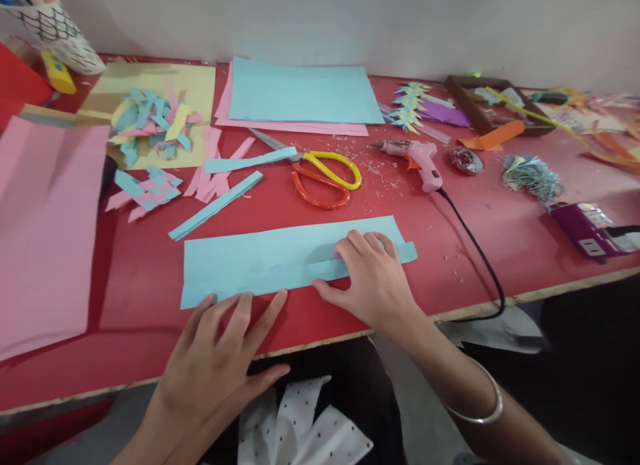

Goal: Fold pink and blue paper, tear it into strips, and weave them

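A light blue sheet of paper (250, 258) lies lengthwise near the table's front edge, its near edge folded over at the right end. My right hand (375, 278) is on that end, fingers curled over the fold and thumb at the near edge. Along the sheet's lower left edge rests my left hand (220, 345), fingers spread and holding nothing. Beyond the sheet are scissors (320, 175) with yellow and red handles. Blue folded strips (217, 205) and pink strips (215, 178) lie to their left.
A pink glue gun (415, 159) lies right of the scissors, its cord running over the front edge. A woven paper piece (150, 193), pink sheets (50, 231) and a heap of paper bits (150, 121) are left. Stacked blue sheets (305, 91) and a brown tray (465, 105) stand behind.
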{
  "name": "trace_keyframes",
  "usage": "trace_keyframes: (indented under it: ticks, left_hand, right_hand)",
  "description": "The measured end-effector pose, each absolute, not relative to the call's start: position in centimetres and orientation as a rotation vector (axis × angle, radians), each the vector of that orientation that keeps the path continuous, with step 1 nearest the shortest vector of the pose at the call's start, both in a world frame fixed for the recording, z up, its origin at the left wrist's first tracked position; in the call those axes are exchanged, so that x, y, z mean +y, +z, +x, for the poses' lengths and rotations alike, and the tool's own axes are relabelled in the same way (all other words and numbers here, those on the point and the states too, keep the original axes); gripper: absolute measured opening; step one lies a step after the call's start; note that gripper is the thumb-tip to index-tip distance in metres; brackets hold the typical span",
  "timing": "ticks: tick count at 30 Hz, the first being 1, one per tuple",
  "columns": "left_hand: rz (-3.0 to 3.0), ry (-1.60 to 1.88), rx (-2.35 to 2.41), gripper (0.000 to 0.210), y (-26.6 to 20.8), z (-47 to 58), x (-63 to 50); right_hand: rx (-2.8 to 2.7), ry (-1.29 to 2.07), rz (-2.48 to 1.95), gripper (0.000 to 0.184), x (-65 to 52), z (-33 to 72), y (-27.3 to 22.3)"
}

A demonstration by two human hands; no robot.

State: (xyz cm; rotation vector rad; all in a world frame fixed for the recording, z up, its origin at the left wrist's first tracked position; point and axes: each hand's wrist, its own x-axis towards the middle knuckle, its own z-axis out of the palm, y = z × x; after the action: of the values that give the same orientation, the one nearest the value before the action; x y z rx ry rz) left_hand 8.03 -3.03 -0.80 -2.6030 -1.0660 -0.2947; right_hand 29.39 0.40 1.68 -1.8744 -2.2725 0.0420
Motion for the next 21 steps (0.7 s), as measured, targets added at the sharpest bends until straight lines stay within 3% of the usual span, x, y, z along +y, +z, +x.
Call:
trace_keyframes:
  ticks: [7,21]
  left_hand:
    - [-2.605,-0.276,-1.105,0.077,-0.8,8.1,-3.2]
    - [-2.592,-0.307,-1.082,0.075,-1.2,7.9,-3.2]
  right_hand:
    - [-2.229,0.064,-1.841,0.02,-0.1,32.3,1.5]
    - [-2.211,0.036,-1.812,0.022,-0.5,36.5,1.1]
